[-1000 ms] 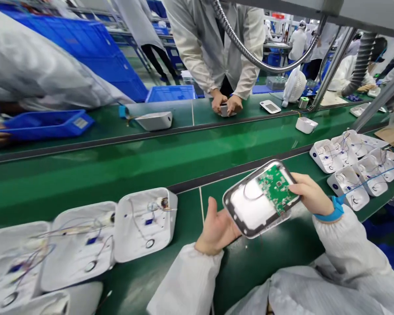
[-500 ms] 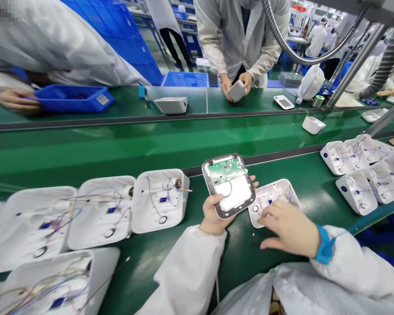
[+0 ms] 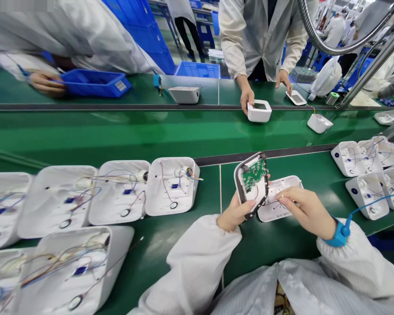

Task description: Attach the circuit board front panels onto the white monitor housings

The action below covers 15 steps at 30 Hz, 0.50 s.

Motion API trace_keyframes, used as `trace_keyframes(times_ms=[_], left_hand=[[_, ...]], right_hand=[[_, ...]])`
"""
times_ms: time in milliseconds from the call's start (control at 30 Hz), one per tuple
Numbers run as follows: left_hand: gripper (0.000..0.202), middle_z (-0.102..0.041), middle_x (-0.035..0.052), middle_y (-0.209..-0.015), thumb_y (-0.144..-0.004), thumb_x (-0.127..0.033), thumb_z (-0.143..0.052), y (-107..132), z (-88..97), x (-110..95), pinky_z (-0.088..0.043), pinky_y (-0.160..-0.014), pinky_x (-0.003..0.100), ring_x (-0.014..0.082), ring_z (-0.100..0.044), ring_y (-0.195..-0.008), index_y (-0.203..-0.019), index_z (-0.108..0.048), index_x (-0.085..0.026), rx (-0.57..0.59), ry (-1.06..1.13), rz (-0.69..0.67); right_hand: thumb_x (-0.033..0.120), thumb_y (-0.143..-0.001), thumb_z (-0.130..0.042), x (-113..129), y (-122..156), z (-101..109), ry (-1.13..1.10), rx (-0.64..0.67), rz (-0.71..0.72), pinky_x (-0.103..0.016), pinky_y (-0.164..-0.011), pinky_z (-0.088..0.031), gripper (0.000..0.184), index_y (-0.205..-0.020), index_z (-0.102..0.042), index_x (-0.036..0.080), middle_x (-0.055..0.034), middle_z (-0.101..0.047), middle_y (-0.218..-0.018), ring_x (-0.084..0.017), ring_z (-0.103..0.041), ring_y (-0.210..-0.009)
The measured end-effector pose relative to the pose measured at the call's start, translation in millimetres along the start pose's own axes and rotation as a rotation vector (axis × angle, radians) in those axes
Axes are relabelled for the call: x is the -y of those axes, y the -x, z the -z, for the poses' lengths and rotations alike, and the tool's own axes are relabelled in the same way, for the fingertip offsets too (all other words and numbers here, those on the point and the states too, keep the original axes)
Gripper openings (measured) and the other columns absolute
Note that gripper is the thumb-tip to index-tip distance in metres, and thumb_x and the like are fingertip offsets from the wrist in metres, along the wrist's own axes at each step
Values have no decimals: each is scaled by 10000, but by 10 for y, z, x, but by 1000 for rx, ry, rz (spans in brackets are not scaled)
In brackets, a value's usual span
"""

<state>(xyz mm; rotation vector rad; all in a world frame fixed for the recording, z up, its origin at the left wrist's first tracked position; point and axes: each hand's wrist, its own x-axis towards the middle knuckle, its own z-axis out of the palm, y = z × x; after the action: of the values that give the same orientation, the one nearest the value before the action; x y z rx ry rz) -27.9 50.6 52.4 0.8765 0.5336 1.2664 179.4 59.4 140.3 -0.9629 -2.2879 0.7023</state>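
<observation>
My left hand (image 3: pixel 234 212) grips the edge of a white front cover (image 3: pixel 260 197) with a dark rim, held tilted with its inside facing right. A green circuit board (image 3: pixel 254 174) is fixed inside it. Right of the cover, a white plastic housing (image 3: pixel 274 213) lies open side up on the bench, partly covered by my hands. Over this housing, my right hand (image 3: pixel 307 210) has thumb and forefinger pinched together on what looks like a thin wire (image 3: pixel 272 202). A blue wrist strap (image 3: pixel 338 234) with a cord is on my right wrist.
Several open white housings (image 3: pixel 172 188) with wires stand at left, and more housings (image 3: pixel 367 192) at right. Across the green belt (image 3: pixel 134 131), a co-worker's hand (image 3: pixel 247 96) holds a white device (image 3: pixel 259 113). Another person's hand is at a blue bin (image 3: pixel 95 85).
The cover in my left hand has turned from facing me to a steep tilt. My right fingers have closed from spread to a pinch. The co-worker has lowered the device toward the belt.
</observation>
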Motion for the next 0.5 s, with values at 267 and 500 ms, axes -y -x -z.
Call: trace_keyframes(times_ms=[267,500], left_hand=[[575,-660,131,-1328,-810,-472,-750,59,-9,293,-316,-1199,518,354,-520,-1352,-1302,-637,-197,18,-208,-188],[718,-695,114,-1248,-695,-623,-789,142,-32,507,-310,-1206,500,353,-533,-1328,-1268,-655,-212,-49,-52,-106]], right_hand=[[290,-954,-622,30,-44,-327,-151,-112,-117,-288,-756,-588,150,-982,-761,239,-26,-778,-889,-167,-728,-784],[224,-948,-605,70,-88,-530,18,-130,-111,-282,-711,-545,112,-885,-698,226,-6,-759,-823,-170,-713,-749]])
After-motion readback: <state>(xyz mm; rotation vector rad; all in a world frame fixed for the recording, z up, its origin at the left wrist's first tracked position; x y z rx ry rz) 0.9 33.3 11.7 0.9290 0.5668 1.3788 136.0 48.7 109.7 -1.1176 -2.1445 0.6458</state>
